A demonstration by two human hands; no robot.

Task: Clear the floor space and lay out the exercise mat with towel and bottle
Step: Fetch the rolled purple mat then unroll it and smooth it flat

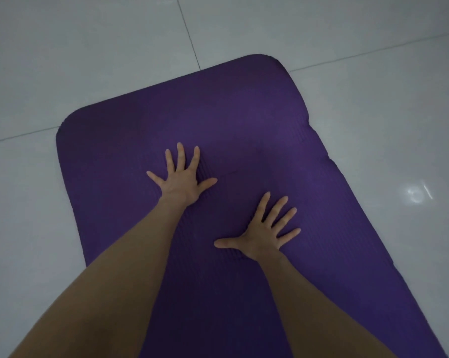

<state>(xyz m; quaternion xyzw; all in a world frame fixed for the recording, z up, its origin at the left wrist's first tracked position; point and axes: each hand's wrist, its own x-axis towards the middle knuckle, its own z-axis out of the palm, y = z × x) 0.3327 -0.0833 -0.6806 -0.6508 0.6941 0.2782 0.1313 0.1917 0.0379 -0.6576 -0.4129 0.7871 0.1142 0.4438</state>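
The left hand [183, 178] lies flat on the purple exercise mat [192, 109], fingers straight and spread, gripping nothing; the right hand [262, 233] lies the same way, palm down, nearer the person and closer to the mat's right long edge. The mat is unrolled on the white tiled floor [373, 99], its long axis running away from the person and leaning a little left. Its rounded far end lies ahead of both hands, and the left is the nearer. A faint crease crosses between the hands and the right edge looks wavy, so smoothing probably goes outward. Towel and bottle are not in view.
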